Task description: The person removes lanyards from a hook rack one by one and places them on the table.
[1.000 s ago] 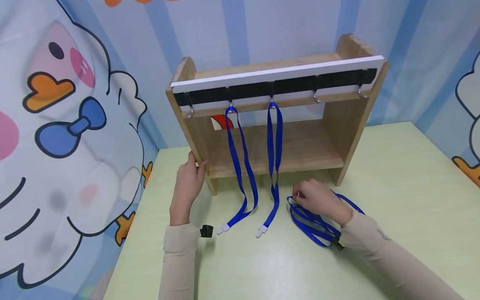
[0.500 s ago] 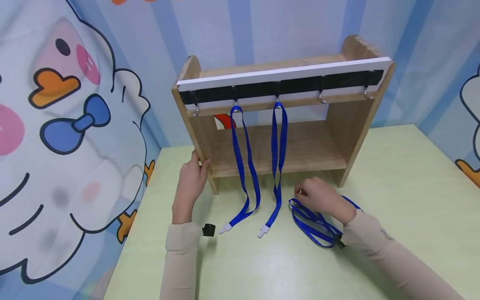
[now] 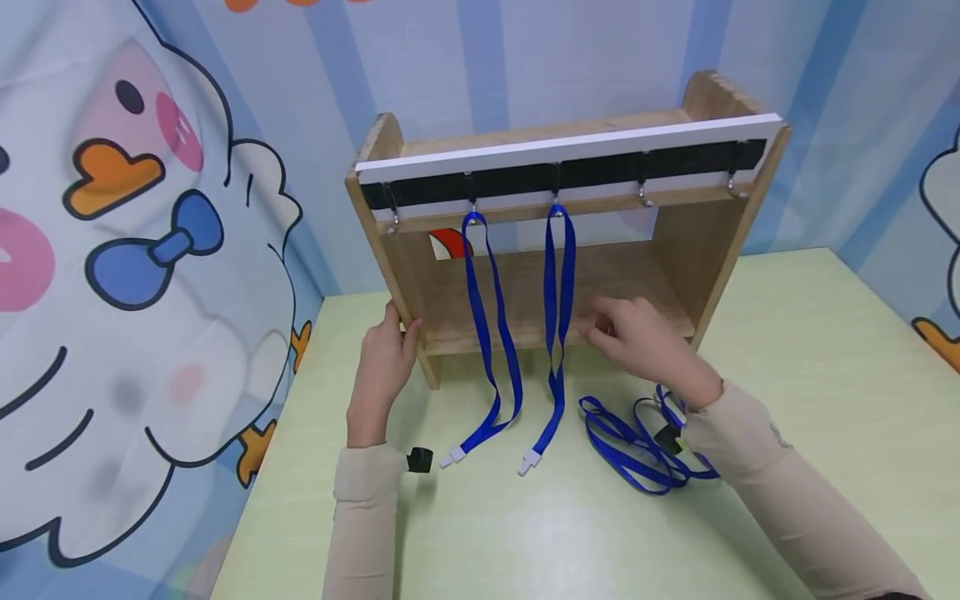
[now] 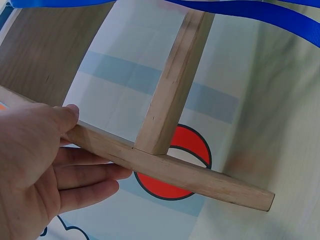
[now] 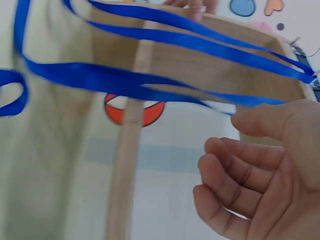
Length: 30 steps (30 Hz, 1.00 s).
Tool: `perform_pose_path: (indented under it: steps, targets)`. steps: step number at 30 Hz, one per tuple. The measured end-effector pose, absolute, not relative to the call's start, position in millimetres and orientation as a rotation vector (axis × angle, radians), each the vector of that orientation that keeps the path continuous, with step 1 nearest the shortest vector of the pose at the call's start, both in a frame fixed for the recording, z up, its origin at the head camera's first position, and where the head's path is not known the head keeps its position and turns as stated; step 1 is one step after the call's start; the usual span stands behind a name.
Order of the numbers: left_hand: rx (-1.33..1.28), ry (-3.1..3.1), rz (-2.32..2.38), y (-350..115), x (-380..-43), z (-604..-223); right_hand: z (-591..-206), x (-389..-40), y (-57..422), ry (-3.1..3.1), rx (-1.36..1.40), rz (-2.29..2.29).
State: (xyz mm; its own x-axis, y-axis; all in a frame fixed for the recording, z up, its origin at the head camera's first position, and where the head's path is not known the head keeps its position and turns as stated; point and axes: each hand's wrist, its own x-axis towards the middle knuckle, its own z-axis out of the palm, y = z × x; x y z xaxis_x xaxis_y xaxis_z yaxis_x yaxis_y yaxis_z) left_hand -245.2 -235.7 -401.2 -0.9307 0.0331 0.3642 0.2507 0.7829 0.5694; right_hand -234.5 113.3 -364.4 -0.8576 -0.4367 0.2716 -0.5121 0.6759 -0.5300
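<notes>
My left hand [image 3: 384, 354] grips the left side panel [image 4: 107, 142] of a small wooden shelf [image 3: 487, 308], thumb on one face and fingers on the other. Two blue lanyards, one on the left [image 3: 486, 333] and one on the right [image 3: 558, 317], hang from hooks on its front rail, their white clips resting on the table. In front of the shelf's lower board is my right hand [image 3: 637, 342], right of the second lanyard. Its fingers are loosely curled with nothing between them in the right wrist view. Below that hand lies a loose pile of blue lanyard [image 3: 637, 458].
Hooks without lanyards include the far-left hook [image 3: 393, 221] and two at right, among them the far-right hook [image 3: 733, 187]. A black object [image 3: 420, 459] shows beside the left sleeve. Cartoon-printed cloth [image 3: 187, 333] stands at the left edge of the table [image 3: 480, 533].
My right hand has risen from the lanyard pile to the front of the shelf's lower board, uncovering more of the pile. The left hand keeps its hold on the shelf.
</notes>
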Motion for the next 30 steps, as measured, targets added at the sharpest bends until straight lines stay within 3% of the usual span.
perform_pose_path:
  steps: [15, 30]
  targets:
    - [-0.243, -2.630, -0.909, -235, -247, -401, -309, -240, 99, -2.449, 0.799, 0.976]
    - [-0.239, -2.634, -0.926, -236, -244, -400, -280, -239, 88, -2.224, 0.795, 1.016]
